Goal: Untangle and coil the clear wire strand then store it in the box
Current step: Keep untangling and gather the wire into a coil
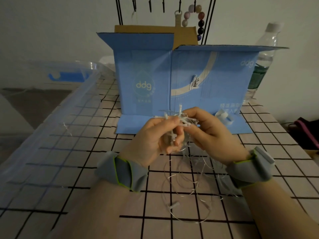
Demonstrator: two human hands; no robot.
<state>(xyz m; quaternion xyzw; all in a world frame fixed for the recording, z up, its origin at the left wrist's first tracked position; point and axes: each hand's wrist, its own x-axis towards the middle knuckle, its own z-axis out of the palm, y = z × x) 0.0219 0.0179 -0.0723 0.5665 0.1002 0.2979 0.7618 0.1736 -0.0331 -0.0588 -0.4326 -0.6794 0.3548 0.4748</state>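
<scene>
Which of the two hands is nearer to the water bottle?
The right hand. The water bottle stands behind it, to the right, past the blue box. The left hand is further left, holding the wire too.

A table covered in a pale pinkish cloth with a black grid pattern (172,200) fills the lower part of the view. Behind the table rises a plain off-white wall (60,23), dimly and evenly lit. At the table's far edge, against that wall, stands a thin black metal rack with small hooks (208,19); a string of large round beads in pink, red and dark tones (200,19) hangs from it. Left of the table the floor looks brownish (34,102) and shadowed. Off the table's right edge lies a dark object with a magenta stripe (309,133), too blurred to identify.
</scene>
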